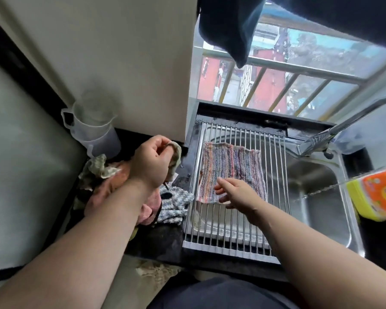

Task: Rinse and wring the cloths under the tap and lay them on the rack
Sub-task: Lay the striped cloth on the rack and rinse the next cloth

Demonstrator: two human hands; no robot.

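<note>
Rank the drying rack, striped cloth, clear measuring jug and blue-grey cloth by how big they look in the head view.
1. drying rack
2. striped cloth, spread flat
3. clear measuring jug
4. blue-grey cloth. It is crumpled and partly covered, so its place below the jug is unsure.

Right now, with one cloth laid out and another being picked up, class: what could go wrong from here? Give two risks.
1. The left hand pinches a beige cloth above the cloth pile; lifting it may drag neighbours such as the blue-and-white cloth off the counter.
2. The tap stands beyond the striped cloth on the rack; carrying the beige cloth across could drip on it or knock it askew.
</note>
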